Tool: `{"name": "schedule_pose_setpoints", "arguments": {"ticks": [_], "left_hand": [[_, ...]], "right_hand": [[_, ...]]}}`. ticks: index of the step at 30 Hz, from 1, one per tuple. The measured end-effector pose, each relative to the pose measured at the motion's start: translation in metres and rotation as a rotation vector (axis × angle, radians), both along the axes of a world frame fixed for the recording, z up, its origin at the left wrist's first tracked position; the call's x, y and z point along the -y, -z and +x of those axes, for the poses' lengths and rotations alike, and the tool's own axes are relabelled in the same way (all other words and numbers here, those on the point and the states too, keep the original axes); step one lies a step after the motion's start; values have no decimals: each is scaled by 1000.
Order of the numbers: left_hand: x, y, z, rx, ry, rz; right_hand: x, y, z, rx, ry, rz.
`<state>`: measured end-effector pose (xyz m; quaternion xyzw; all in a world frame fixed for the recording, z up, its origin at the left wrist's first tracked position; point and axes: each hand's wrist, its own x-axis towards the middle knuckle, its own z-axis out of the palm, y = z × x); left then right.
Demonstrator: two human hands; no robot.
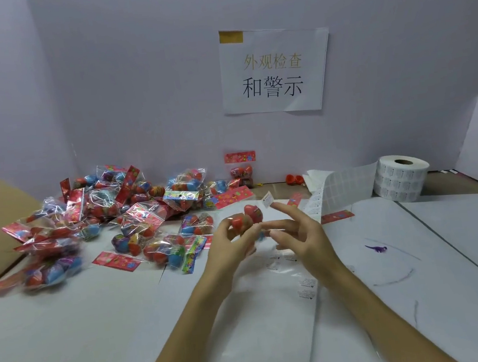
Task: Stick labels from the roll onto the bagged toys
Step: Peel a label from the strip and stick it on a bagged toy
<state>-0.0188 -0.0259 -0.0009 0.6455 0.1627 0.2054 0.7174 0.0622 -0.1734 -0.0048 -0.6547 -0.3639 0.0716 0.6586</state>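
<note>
Nearest, the left hand (232, 241) grips a bagged toy (246, 220) above the white table (100, 330), just in front of centre. A pile (110, 213) of bagged toys spreads across the left rear. The roll (401, 180) stands at the right rear, its strip (343, 189) trailing towards the hands. The right hand (297, 233) is beside the held toy, fingers loosely spread, with a label (267, 200) stuck to its index fingertip.

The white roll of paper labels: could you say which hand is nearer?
Right. The right hand lies left of the white label roll; the left hand, gripping red bagged toys, is farther left.
</note>
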Motion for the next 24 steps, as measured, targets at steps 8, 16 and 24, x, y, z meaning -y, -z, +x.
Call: {"name": "schedule_pose_setpoints", "arguments": {"ticks": [8,16,24], "left_hand": [[-8,-6,-1,59,44,-420],[-9,-10,-1,74,46,-523],[-8,-11,-2,87,44,-513]], "right_hand": [[7,-9,10,-378,-71,125],[9,-9,11,-558,-168,163],[6,-6,10,-476,-191,53]]}}
